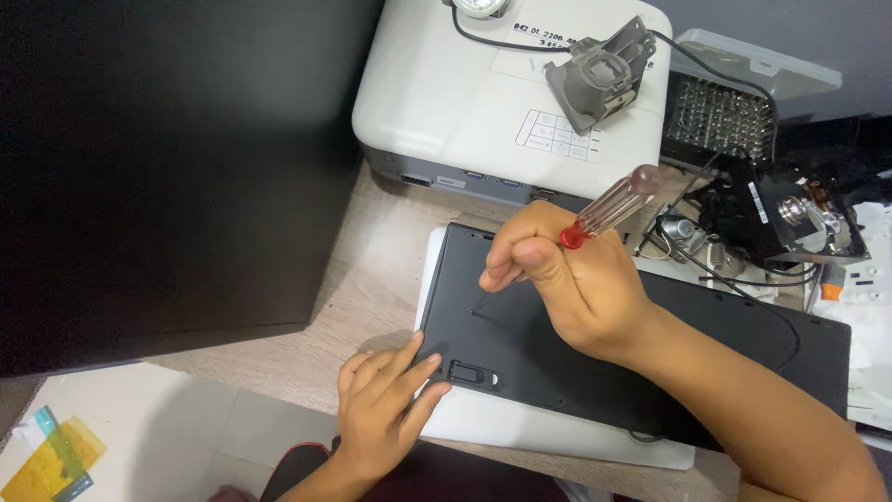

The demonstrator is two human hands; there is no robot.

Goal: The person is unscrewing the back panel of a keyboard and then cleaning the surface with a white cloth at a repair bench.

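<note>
My right hand grips a screwdriver with a clear reddish handle, held over the upper left part of a flat black device that lies underside up on a white pad. The screwdriver's shaft and tip are hidden behind my fingers. My left hand rests flat on the near left corner of the black device, fingers spread, beside a small black latch.
A white projector stands behind the device, with a grey lamp housing and a black cable on top. Opened electronic parts and wires lie at the right. A large black panel fills the left. Yellow plastic pieces lie below on the floor.
</note>
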